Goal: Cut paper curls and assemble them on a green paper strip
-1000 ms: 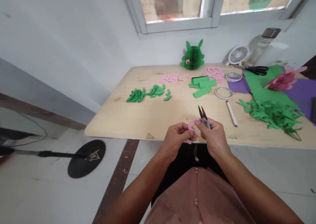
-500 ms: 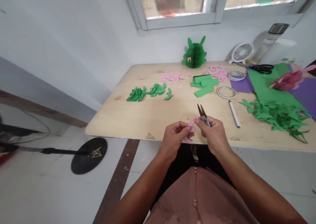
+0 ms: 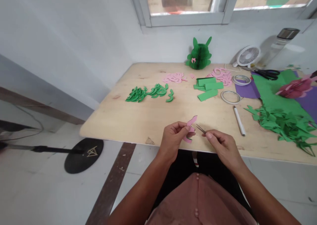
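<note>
My left hand (image 3: 175, 137) pinches a curvy pink paper cutout (image 3: 192, 120) over the table's front edge; a dark green sliver shows at its lower end. In my right hand (image 3: 223, 145) is a pair of small pointed scissors (image 3: 201, 129), with the blades aimed left at the cutout and just beside it. My fingers hide most of the handles, and the blades look nearly together. Further back lie pink paper pieces (image 3: 173, 77) and green paper strips (image 3: 208, 94). Curved green paper cutouts (image 3: 136, 94) are heaped to the left.
A white marker (image 3: 239, 120) and tape rolls (image 3: 230, 97) lie to the right, near a pile of green scraps (image 3: 284, 122). Against the wall stand a green paper figure (image 3: 199, 56), a small white fan (image 3: 248, 56) and a bottle (image 3: 277, 48). Black scissors (image 3: 267, 74) rest behind.
My right hand has let go of the pink paper and moved right and down, with the scissors turned from pointing away to pointing left. The view has shifted slightly.
</note>
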A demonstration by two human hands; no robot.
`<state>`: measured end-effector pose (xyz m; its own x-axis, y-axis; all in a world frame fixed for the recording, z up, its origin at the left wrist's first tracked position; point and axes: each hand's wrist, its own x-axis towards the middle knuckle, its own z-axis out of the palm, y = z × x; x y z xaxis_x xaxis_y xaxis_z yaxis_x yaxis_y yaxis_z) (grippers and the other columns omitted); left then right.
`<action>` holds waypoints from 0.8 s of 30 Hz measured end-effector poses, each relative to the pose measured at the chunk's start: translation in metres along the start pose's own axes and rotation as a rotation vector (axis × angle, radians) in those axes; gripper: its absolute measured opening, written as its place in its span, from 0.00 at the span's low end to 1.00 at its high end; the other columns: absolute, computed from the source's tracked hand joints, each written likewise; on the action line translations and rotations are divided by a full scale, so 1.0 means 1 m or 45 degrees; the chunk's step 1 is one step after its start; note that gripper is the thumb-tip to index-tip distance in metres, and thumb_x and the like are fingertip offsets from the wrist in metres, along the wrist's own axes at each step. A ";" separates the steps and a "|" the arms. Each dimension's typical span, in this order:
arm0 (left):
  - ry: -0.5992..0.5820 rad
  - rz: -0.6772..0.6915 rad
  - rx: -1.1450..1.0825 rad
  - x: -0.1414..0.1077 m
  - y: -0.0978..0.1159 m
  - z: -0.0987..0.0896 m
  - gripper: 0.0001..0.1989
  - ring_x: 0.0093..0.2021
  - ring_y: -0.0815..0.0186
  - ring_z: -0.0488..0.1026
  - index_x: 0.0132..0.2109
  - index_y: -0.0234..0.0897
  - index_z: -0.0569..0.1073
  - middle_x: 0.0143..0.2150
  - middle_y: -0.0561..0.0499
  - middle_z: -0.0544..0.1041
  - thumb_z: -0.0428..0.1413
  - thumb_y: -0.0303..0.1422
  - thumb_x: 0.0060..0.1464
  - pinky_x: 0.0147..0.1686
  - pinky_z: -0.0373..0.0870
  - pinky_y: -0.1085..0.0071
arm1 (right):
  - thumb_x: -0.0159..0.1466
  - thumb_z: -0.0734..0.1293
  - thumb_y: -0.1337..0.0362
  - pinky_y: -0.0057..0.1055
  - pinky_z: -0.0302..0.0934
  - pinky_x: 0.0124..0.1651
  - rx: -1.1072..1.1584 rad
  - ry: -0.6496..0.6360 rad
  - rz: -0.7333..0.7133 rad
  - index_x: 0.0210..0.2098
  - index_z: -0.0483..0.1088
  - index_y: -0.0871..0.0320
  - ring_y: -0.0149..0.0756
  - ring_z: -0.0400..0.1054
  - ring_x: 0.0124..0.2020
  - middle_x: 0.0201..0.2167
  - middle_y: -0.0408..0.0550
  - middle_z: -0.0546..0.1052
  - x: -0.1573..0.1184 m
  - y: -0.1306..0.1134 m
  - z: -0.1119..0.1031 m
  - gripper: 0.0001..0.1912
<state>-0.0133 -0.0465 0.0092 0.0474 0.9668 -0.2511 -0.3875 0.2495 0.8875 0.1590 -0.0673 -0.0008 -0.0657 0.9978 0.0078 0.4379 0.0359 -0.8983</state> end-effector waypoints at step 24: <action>-0.083 -0.036 0.006 0.005 -0.001 0.003 0.08 0.27 0.68 0.75 0.29 0.32 0.76 0.25 0.51 0.77 0.64 0.34 0.43 0.29 0.72 0.73 | 0.65 0.61 0.58 0.30 0.65 0.34 -0.596 0.125 -0.482 0.34 0.77 0.57 0.39 0.75 0.32 0.32 0.50 0.80 0.004 -0.001 -0.005 0.15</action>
<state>-0.0095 -0.0415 0.0078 0.1182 0.9610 -0.2502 -0.3805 0.2765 0.8825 0.1629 -0.0632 0.0022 -0.2208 0.9107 0.3492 0.7494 0.3876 -0.5368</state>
